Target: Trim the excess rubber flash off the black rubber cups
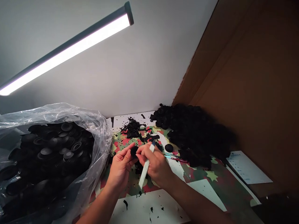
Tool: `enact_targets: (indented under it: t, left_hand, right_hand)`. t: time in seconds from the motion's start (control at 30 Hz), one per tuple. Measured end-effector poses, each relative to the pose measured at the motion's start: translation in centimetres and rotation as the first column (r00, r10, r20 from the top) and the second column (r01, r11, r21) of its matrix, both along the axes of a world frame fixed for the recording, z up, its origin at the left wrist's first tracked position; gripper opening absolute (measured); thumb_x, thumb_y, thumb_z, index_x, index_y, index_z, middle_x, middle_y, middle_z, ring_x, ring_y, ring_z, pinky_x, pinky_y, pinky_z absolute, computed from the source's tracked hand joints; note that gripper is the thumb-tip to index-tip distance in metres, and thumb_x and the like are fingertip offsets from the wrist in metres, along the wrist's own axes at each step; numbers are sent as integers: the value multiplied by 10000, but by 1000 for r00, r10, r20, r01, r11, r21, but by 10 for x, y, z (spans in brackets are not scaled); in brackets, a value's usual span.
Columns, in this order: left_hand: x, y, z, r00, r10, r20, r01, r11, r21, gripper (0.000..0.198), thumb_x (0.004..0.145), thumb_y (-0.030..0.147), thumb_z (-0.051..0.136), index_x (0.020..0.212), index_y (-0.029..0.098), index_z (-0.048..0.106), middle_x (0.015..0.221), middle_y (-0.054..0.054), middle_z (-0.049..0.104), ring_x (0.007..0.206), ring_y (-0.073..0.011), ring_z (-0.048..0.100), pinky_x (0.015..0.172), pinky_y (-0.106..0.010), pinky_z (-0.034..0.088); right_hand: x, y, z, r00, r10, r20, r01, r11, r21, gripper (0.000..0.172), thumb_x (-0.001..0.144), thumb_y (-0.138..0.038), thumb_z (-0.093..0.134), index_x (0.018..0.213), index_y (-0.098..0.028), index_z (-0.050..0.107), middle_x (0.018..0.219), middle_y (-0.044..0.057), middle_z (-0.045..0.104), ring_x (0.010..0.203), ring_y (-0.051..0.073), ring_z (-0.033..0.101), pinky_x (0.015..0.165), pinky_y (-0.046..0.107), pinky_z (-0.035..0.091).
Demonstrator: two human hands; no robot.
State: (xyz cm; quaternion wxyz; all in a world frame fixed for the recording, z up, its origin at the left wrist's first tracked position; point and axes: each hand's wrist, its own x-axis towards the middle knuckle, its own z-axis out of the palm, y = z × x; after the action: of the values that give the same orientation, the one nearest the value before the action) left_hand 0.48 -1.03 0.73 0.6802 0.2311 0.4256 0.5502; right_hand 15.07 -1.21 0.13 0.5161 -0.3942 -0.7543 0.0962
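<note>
Between the fingertips of my left hand [121,165] is a small black round part [134,151], rubber-like in look. My right hand [155,163] grips a slim white pen-shaped tool [146,169] with a dark upper end; its working tip cannot be made out. The right fingertips meet the black part from the right side. Black trimmings [133,127] lie just beyond both hands, and a single black disc [168,147] rests to the right of them. Beside my right hand are scissors or a similar metal tool [174,157], partly hidden.
On the left stands a clear plastic bag [102,124] full of ribbed black round parts [67,143]. A large dark heap [196,133] sits at the back right against cardboard [233,77]. White paper [140,208] lies in front; a tube lamp [70,53] hangs above.
</note>
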Motion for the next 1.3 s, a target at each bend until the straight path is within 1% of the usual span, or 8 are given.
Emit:
enact_targets:
  t: [0.27,0.47,0.67,0.77,0.87,1.0,1.17,1.3]
  left_hand:
    - [-1,-6,-5,986,-9,-168,15,999,31,665,661,459,874,1243,181,714,961,-102,810,833,-214,760,868,-326,581]
    - [2,-10,-2,956,19,-291,-7,999,44,722,620,524,868,1232,171,720,999,-110,807,922,-280,755,974,-429,543]
    - [6,-14,-2,941,65,-331,-43,996,73,634,646,472,861,1180,150,748,1015,-119,803,987,-305,735,972,-441,540]
    - [7,-15,-4,966,74,-249,-61,996,58,552,650,408,875,1125,145,773,967,-116,807,962,-282,741,948,-412,557]
    - [8,-14,-4,992,94,-85,-94,996,4,469,632,354,899,1038,146,796,938,-113,805,903,-255,753,898,-386,589]
    - [6,-10,0,993,108,49,-106,993,-42,334,661,276,890,941,121,797,963,-118,801,889,-232,753,897,-366,603]
    - [4,-7,0,994,77,79,-72,995,-66,287,683,261,878,906,105,787,977,-120,796,932,-242,749,926,-356,595]
    - [6,-15,6,997,43,-65,-43,999,13,310,716,348,844,936,138,783,989,-116,787,931,-253,738,910,-390,589]
  right_hand:
    - [-6,1,-5,998,-31,51,34,998,-58,215,939,-52,460,817,-227,492,712,-2,542,691,164,499,660,263,440]
    - [-5,4,-7,995,13,100,-7,998,-66,227,936,-56,459,780,-221,473,708,-2,515,706,168,480,658,261,411]
    - [-6,3,-17,995,27,94,-23,999,-48,250,935,-60,461,748,-224,444,698,-7,500,707,168,469,666,264,402]
    - [-7,2,-15,998,42,43,-41,998,-42,256,897,-50,484,722,-229,432,681,-18,503,702,164,480,657,261,404]
    - [-5,2,-7,993,90,-76,-99,987,-130,257,860,-65,502,701,-235,394,684,-30,534,647,141,493,608,252,409]
    - [7,6,4,953,-14,-303,-68,963,-260,309,825,-135,576,684,-243,323,721,-27,596,615,128,535,585,254,431]
    - [24,19,0,902,-126,-413,13,964,-266,281,864,-185,570,686,-238,360,759,-11,578,806,194,688,718,310,505]
    - [27,25,-12,873,-156,-461,3,949,-316,212,872,-260,606,711,-220,474,933,35,642,685,168,699,649,309,531]
